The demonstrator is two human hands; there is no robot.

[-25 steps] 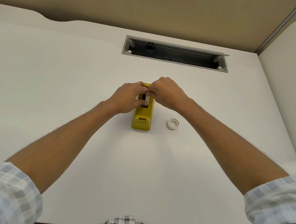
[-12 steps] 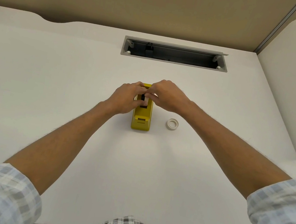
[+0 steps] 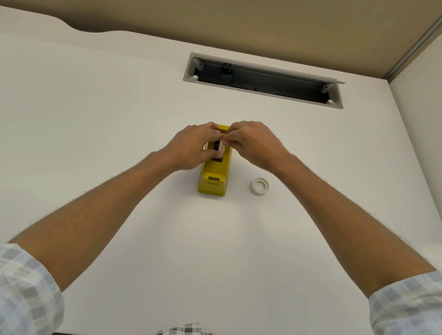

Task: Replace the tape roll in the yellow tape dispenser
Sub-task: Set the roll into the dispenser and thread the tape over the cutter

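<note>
Both hands meet over the far half of the tape dispenser (image 3: 213,179), which stands on the tabletop (image 3: 78,117); the left hand (image 3: 192,147) lies to the left of the grip, the right hand (image 3: 252,142) to its right; a small roll (image 3: 221,146) sits in the grip, over the dispenser's well; a spare tape roll (image 3: 260,186) lies flat on the tabletop, right of the grip and nearer the person, apart from the dispenser; a cable tray (image 3: 264,80) lies well behind the grip.

Bright even overhead light, soft faint shadows, no glare, sharp focus, wide-angle bend at edges
</note>
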